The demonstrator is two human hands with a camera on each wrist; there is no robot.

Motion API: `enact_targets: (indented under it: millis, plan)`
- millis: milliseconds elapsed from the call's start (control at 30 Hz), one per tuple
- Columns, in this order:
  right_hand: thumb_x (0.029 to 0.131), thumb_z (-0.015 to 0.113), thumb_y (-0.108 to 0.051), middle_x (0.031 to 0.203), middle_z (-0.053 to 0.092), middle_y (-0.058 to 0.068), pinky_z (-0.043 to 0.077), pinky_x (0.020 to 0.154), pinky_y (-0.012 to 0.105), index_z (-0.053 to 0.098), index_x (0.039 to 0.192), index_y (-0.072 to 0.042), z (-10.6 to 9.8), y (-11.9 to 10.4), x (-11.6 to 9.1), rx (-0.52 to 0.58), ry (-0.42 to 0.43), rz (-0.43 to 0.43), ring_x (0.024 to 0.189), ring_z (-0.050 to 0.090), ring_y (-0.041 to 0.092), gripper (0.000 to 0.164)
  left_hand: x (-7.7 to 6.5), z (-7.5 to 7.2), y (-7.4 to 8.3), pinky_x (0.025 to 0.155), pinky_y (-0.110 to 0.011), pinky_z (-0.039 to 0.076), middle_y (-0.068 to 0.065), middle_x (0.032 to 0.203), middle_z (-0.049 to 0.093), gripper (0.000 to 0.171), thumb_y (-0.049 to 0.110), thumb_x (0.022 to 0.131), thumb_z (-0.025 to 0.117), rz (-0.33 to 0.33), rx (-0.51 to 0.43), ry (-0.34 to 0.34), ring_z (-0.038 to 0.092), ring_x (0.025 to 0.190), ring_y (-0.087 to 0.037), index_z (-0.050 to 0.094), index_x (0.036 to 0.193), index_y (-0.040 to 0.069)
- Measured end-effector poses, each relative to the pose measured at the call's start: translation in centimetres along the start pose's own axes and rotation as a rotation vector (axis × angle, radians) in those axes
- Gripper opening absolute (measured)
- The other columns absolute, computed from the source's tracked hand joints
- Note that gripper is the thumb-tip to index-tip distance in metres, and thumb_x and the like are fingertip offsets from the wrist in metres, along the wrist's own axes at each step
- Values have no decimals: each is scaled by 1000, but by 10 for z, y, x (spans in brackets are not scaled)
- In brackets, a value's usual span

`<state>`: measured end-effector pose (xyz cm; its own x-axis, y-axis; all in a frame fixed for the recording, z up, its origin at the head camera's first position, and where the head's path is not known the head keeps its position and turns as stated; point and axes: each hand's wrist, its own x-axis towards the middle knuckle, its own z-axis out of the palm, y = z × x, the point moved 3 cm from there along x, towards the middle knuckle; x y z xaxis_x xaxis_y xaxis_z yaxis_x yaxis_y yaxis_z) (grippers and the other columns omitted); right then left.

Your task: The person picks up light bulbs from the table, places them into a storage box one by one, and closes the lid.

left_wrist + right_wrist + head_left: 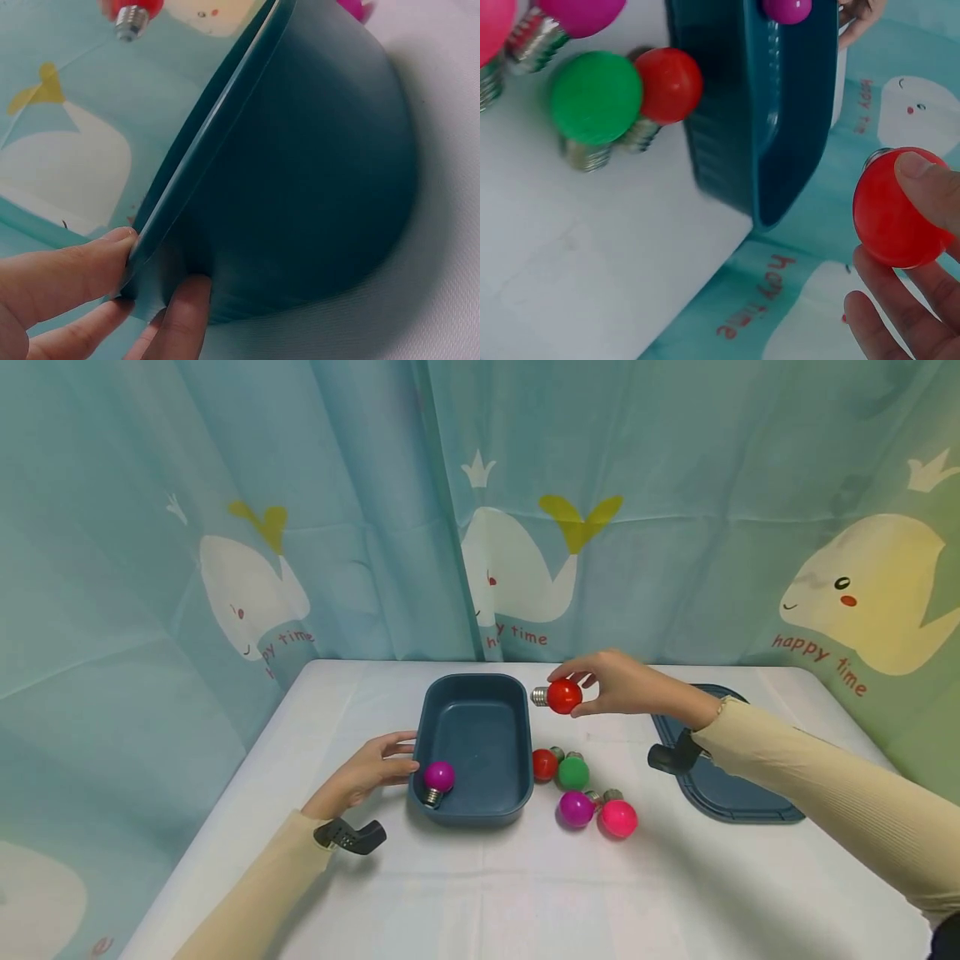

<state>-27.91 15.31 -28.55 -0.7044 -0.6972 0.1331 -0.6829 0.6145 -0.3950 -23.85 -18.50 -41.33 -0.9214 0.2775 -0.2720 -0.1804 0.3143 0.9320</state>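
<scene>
My right hand [618, 683] pinches a red light bulb [564, 696] by its globe, held up just right of the dark blue bin [471, 820]. The bulb's metal screw base [539, 696] points left toward the bin. In the right wrist view, the thumb and fingers [930, 180] lie on opposite sides of the red globe. My left hand [375, 770] touches the bin's left side, its fingertips [118, 235] against the rim and outer wall. Inside the bin, a purple bulb [439, 776] lies in the near left corner.
Several bulbs lie on the white table right of the bin: red [545, 765], green [573, 772], purple [575, 809] and pink [618, 818]. A dark blue lid [738, 793] lies flat at the right, partly under my right forearm. A whale-print curtain [360, 527] hangs behind the table.
</scene>
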Motion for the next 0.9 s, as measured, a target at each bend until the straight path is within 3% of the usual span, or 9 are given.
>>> enact_targets:
  millis: [400,700,900]
  plan:
    - [73,78,-8,113,67,10,58,80,34,64,118,-5,14,-27,36,58,-123,-102,97,64,23,47,2,0,0,97,-46,49,-29,143,37,64,6,88,60,2,4,3,46,127,-41,29,145,0]
    - [76,76,-7,114,66,10,57,84,35,63,119,-5,43,-37,64,121,-205,-129,99,63,22,45,1,0,-1,97,-46,49,-29,142,37,63,5,89,59,2,0,7,50,123,-39,30,144,0]
    - [75,77,-8,115,66,8,56,86,36,63,119,-5,63,-38,81,136,-217,-145,98,62,21,46,1,0,0,97,-45,50,-30,142,36,63,5,89,58,17,-11,-15,51,122,-38,29,145,-1]
